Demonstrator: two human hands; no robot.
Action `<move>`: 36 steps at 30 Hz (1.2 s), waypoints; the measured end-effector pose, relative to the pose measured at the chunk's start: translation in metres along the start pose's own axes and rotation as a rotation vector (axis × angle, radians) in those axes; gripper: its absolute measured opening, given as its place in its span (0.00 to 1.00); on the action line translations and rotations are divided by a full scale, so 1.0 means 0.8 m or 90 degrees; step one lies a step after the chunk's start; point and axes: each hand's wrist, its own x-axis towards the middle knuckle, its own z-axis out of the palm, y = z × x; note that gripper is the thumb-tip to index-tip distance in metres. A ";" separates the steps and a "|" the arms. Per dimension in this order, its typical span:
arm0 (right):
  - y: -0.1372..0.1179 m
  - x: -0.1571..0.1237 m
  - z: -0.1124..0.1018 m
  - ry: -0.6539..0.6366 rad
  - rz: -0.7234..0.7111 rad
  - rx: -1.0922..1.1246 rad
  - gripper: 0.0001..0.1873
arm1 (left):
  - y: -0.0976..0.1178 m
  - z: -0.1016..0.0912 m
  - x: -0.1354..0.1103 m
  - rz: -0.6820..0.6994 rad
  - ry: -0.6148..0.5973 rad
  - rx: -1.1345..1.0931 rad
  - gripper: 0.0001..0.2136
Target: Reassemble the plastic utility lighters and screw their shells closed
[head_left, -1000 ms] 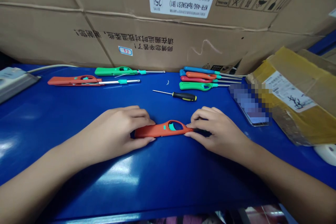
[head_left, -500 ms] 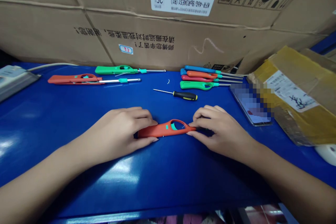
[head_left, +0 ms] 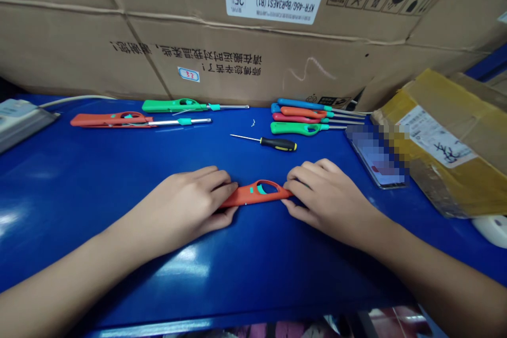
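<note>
Well clear of the table edge [head_left: 166, 326], both hands [head_left: 202, 198] [head_left: 320, 195] hold an orange lighter [head_left: 242, 196].

Light is moderate and cool; white glare spreads across the glossy blue desk [head_left: 253, 259], left of centre and at far left; its front falls into shadow; outer edges look stretched and soft; mosaic blocks obscure the phone [head_left: 382, 163].

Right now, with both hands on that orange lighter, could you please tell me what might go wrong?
The right hand pinches the orange lighter at its narrow end, not far from the teal trigger, so a slipping finger could press it. The left hand hides the opposite end, so a misfit there might go unseen. The screwdriver lies beyond both hands, where a careless reach might knock it.
</note>
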 end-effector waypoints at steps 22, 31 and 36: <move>0.009 0.002 0.000 0.073 -0.016 0.094 0.12 | 0.012 0.023 0.006 0.124 0.146 -0.073 0.10; -0.021 0.009 0.015 0.125 -0.028 0.101 0.13 | 0.038 0.031 0.004 0.154 0.186 -0.006 0.09; -0.020 0.012 0.017 0.126 0.000 0.100 0.11 | 0.036 0.028 0.010 0.049 0.168 -0.141 0.08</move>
